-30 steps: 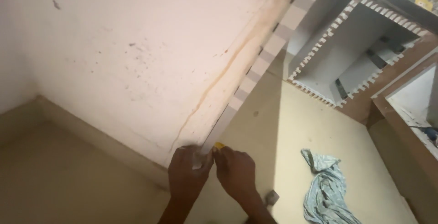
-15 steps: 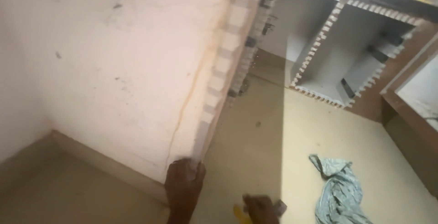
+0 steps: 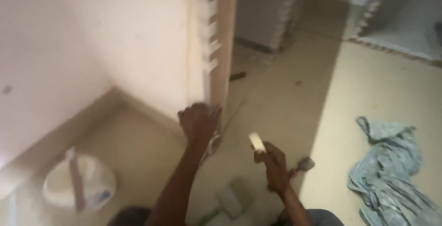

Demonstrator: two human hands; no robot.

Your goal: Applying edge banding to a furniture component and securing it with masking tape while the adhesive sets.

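- Left hand curled shut against wall corner edge (long axis vertical), nearer of the 2.
- Right hand gripping pale block, lower right of that edge, apart.

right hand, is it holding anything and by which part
The right hand holds a small pale, yellowish object by its lower end; the upper end sticks out above the fingers. It is too blurred to identify. The left hand only presses on the wall corner.
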